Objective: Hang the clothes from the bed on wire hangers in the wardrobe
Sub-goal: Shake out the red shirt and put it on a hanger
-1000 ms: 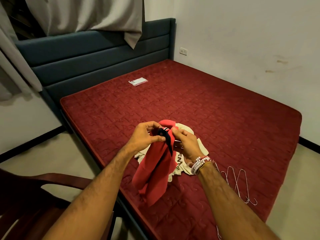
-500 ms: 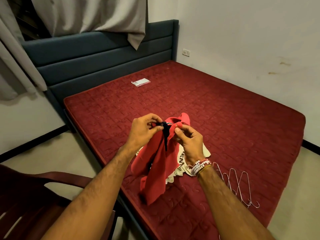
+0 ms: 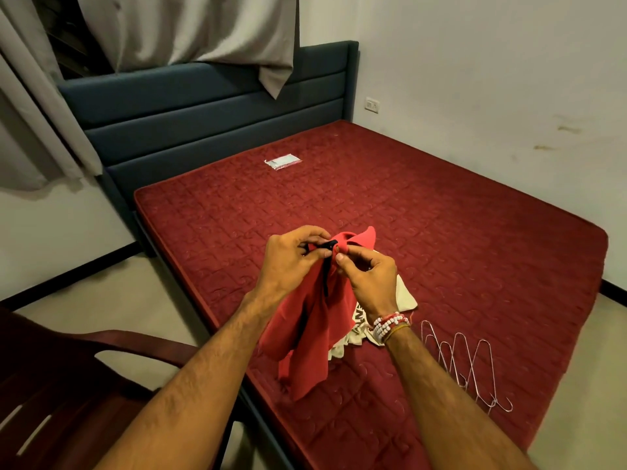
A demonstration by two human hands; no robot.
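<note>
While both my left hand (image 3: 291, 262) and right hand (image 3: 368, 278) pinch the red shirt (image 3: 305, 337) at its collar, it hangs limp and light; shoulders are the better grip.

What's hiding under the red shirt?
A cream garment with dark lettering lies on the mattress under the red shirt. The shirt and right hand cover most of it, so the word can't be read.

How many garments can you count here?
2: red garment, pinched by left hand and right hand; cream garment, lying on the mattress behind it. More may be hidden underneath.
</note>
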